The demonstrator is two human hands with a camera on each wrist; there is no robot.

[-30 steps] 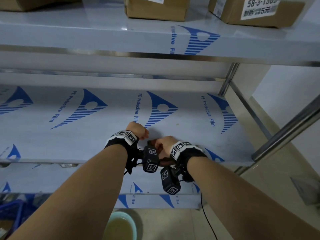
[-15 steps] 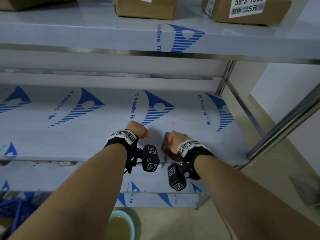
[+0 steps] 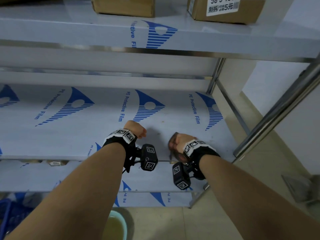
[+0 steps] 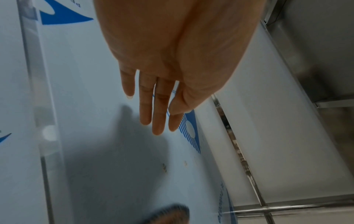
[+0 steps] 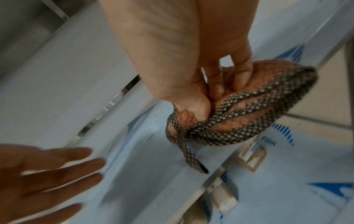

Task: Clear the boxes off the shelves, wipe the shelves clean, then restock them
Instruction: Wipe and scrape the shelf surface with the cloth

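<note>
My right hand (image 3: 176,144) (image 5: 216,84) grips a bunched brown cloth (image 5: 249,106) with a dotted dark border, held just over the front right part of the middle shelf (image 3: 86,129). A strip of its border dangles down. In the head view only a dark edge of the cloth (image 3: 171,142) shows beside the fist. My left hand (image 3: 136,129) (image 4: 153,106) hovers over the same shelf a little to the left, fingers straight and together, holding nothing. The shelf is bare and covered in blue-printed protective film. Two cardboard boxes (image 3: 124,6) (image 3: 225,9) stand on the upper shelf (image 3: 69,30).
A steel upright post (image 3: 277,108) rises at the right front corner. A lower shelf (image 3: 69,175) lies beneath. On the floor below stand a pale green basin (image 3: 116,226) of yellowish water and a blue crate (image 3: 8,213) at the left. A few small specks (image 4: 164,168) dot the film.
The two hands, close together a second ago, have parted. The right hand has carried the cloth to the right along the shelf's front; the left hand has stayed put.
</note>
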